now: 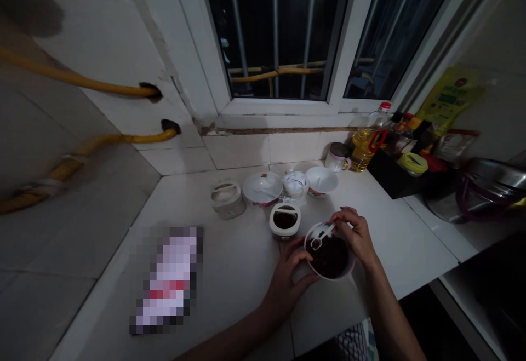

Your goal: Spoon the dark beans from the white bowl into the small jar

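Note:
My left hand [287, 279] is wrapped round the left side of a white bowl [333, 277], fingers and thumb against its wall. Dark brown contents [329, 257] fill much of the bowl, with a white patch along the upper left. Between the fingers of my right hand [356, 238] is a small white spoon [323, 235], its square head low over the dark contents. Whether the spoon touches them I cannot tell. Just behind the bowl stands an uncovered white-rimmed jar [285, 229] with dark stuff inside.
Along the back are a clear lidded container [227, 201], two bowls [263, 185] [322, 180], a jar of white powder [295, 181], a glass mug [338, 158] and an oil bottle [364, 144]. A metal pot [485, 191] stands right. A pixelated object [168, 279] lies left.

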